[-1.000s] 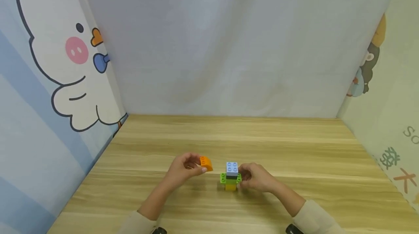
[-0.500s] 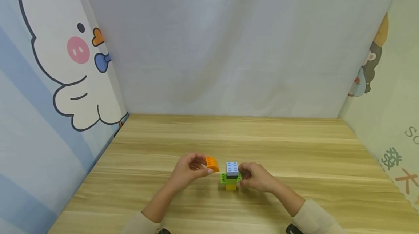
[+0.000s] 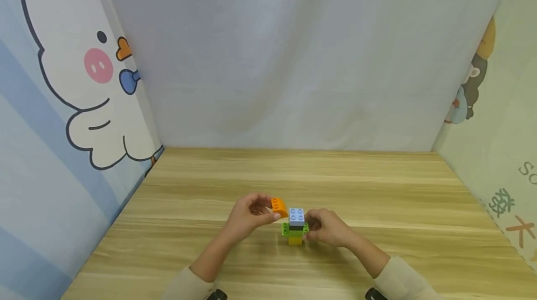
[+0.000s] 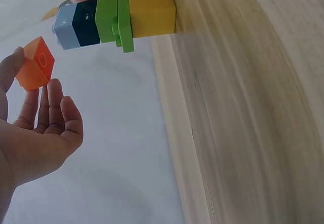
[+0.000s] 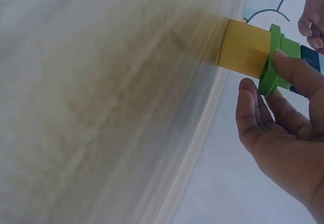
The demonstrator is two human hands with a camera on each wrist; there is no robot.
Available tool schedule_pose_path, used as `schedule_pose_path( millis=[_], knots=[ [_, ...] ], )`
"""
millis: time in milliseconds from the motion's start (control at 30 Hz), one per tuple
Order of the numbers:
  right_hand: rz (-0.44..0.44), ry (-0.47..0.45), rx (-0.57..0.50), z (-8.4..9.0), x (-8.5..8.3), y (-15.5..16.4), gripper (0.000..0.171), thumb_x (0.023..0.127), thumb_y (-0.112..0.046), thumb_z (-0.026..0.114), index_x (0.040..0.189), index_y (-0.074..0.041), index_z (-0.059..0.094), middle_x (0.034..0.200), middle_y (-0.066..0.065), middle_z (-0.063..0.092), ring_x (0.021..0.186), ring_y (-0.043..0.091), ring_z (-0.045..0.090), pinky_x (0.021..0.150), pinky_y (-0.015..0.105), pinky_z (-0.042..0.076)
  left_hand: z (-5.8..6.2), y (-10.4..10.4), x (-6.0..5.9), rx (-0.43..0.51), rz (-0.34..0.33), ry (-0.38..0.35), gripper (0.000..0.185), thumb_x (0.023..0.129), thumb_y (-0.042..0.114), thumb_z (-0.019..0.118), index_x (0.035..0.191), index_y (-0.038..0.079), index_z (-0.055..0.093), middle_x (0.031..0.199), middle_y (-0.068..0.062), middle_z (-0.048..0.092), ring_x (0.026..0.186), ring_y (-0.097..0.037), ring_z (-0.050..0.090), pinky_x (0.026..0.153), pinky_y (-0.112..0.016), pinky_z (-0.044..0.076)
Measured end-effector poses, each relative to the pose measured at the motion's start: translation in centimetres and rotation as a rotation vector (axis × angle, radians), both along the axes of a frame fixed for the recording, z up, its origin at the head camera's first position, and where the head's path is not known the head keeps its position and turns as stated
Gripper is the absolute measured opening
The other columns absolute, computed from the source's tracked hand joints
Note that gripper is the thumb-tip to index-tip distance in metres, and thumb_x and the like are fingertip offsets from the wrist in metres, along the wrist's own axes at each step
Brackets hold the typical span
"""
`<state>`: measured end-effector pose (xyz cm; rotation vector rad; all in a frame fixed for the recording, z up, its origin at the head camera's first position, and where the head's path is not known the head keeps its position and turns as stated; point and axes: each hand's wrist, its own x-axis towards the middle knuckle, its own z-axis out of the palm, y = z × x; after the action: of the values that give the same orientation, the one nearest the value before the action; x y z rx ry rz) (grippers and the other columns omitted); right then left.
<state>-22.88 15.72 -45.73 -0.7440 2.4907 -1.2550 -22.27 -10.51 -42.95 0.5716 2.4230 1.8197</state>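
Note:
My left hand (image 3: 250, 215) pinches an orange curved toy brick (image 3: 278, 207) between thumb and fingers, just left of the stack's top and apart from it. The left wrist view shows the orange brick (image 4: 36, 64) in the air. Upright on the table stands a stack of toy bricks: a yellow brick (image 4: 152, 13) at the bottom, a wide green plate (image 4: 124, 24), a green brick (image 4: 105, 21), a dark brick (image 4: 86, 24) and a light blue brick (image 3: 296, 216) with studs on top. My right hand (image 3: 329, 228) holds the green plate (image 5: 270, 67) at its right end.
The wood-grain table (image 3: 201, 169) reaches back to a plain pale curtain (image 3: 293, 57). At the left rises a cloth panel (image 3: 46, 188) with a cartoon figure, and at the right a pale printed panel (image 3: 503, 132).
The left hand has moved right with the orange brick, bringing it close to the light blue brick. The right hand and the stack have stayed in place.

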Motion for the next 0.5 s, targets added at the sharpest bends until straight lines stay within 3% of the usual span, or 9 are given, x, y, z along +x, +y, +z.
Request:
schedule_pose_path(
  millis=[500],
  knots=[
    [-0.009, -0.022, -0.016, -0.1, -0.1, 0.0, 0.028, 0.085, -0.002, 0.081, 0.109, 0.008, 0.068, 0.097, 0.007, 0.072, 0.083, 0.012, 0.062, 0.075, 0.024, 0.054, 0.1, 1.8, -0.4, 0.045, 0.015, 0.02, 0.036, 0.086, 0.007, 0.084, 0.115, -0.006, 0.068, 0.106, -0.015, 0.072, 0.085, -0.015, 0.064, 0.078, -0.024, 0.054]
  ],
)
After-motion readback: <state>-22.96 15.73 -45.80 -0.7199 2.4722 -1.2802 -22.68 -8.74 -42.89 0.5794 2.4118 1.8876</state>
